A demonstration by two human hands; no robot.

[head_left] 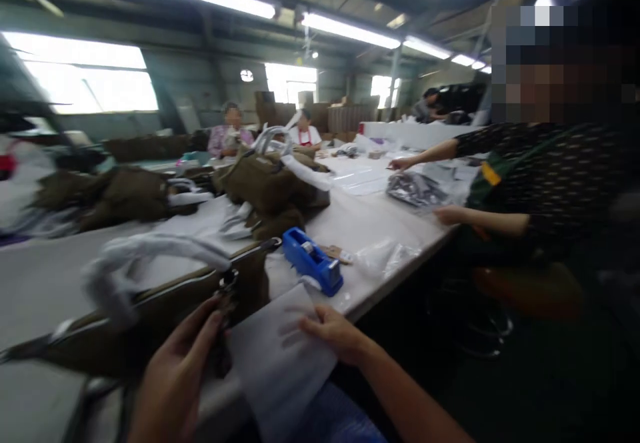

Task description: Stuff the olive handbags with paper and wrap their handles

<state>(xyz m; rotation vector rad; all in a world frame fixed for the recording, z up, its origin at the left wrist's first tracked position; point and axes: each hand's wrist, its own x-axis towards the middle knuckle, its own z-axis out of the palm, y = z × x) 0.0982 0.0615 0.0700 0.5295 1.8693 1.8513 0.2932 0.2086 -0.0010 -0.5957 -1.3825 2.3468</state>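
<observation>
An olive-brown handbag [165,310] lies on the table at the left, its handle [150,246] wrapped in white padding. My left hand [183,356] pinches a dark, narrow piece [223,330] that hangs by a metal clasp [229,280] at the handle's base; blur hides its exact kind. In my right hand [337,336] is a thin translucent white sheet [280,356], gripped at its right edge between thumb and fingers. The fingers show through the sheet. Just beyond it stands a blue tape dispenser [313,260].
Another wrapped olive bag [275,183] rests farther along the white table [360,220]. Brown tags [337,253] and clear plastic [387,256] lie past the dispenser. At the right, a co-worker in a dark patterned top [540,163] handles clear plastic bags [415,188]. A stool [530,290] stands below.
</observation>
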